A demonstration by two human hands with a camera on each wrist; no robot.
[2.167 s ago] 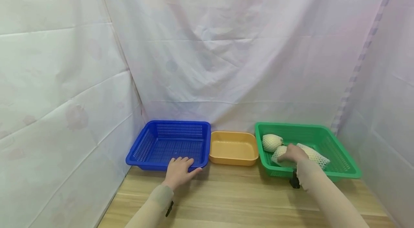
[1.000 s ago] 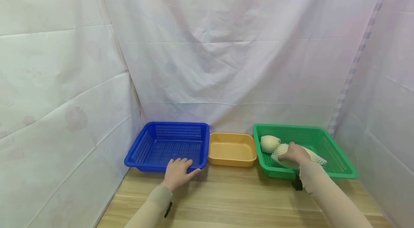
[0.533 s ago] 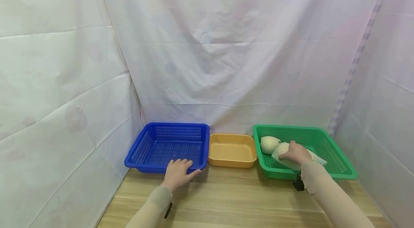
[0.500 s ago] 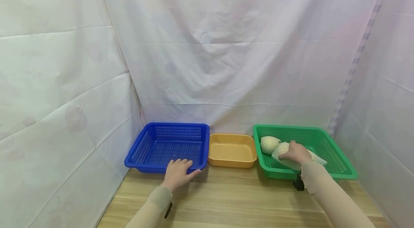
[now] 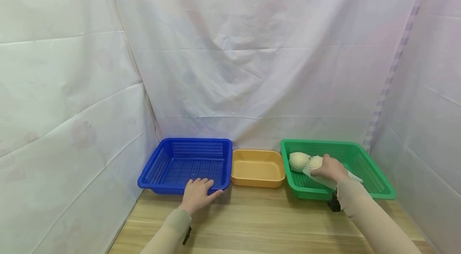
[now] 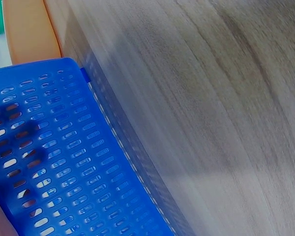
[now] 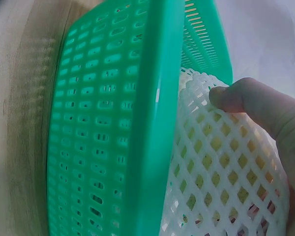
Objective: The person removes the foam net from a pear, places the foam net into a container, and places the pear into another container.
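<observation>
My right hand [image 5: 332,168] reaches into the green basket [image 5: 378,195] and grips a fruit in a white foam net [image 5: 313,166]. In the right wrist view, the thumb [image 7: 258,101] presses on the netting, and speckled yellow skin shows through the mesh of the netted fruit [image 7: 216,167]; the other fingers are hidden. Another netted fruit [image 5: 298,161] lies just left of it, and more white netting [image 5: 355,177] shows right of the hand. My left hand [image 5: 198,196] rests at the near rim of the blue basket [image 5: 230,166], fingers extended over it and thumb out to the side.
A shallow orange tray [image 5: 257,182] stands between the two baskets, near both rims. All three sit on a wooden table [image 5: 252,222], close to the white cloth [image 5: 234,66] hung behind. Cloth also walls off the left and right sides.
My right hand has risen slightly inside the green basket, with the netted fruit in its grip tilting up a little. The left hand stays on the blue rim. The head view has shifted slightly.
</observation>
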